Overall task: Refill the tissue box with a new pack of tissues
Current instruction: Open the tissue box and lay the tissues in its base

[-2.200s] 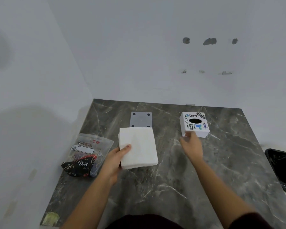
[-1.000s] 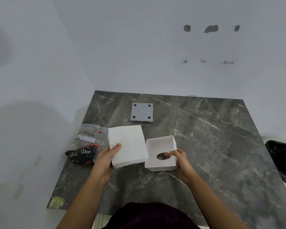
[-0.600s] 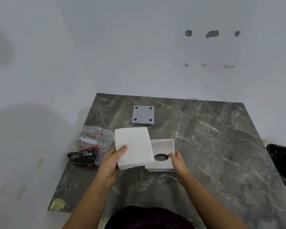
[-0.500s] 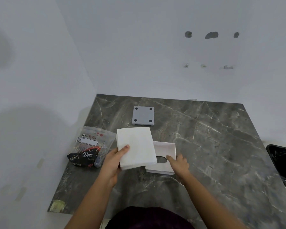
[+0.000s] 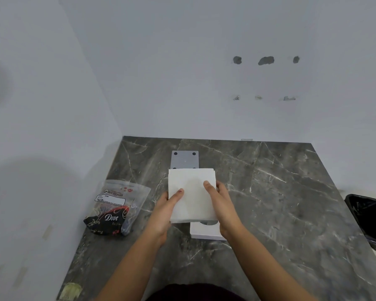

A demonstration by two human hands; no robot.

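A square white stack of tissues (image 5: pixel 192 194) is held level over the table by both hands. My left hand (image 5: pixel 164 210) grips its left edge, thumb on top. On the right edge sits my right hand (image 5: pixel 223 204), thumb also on top. Under the stack's near edge lies the white tissue box (image 5: pixel 205 232), upside down with its open side up; only its front part and a bit of the round hole show. The grey base plate (image 5: pixel 184 159) of the box lies flat just beyond the stack.
An opened tissue pack wrapper (image 5: pixel 117 208) printed "Dove" lies at the left on the dark marble table (image 5: pixel 280 203). A black bin (image 5: pixel 370 220) stands off the table's right edge. White walls close in behind and to the left.
My right hand let go of the tissue box and took the stack's right edge. The stack moved right, over the box, and now both hands hold it.
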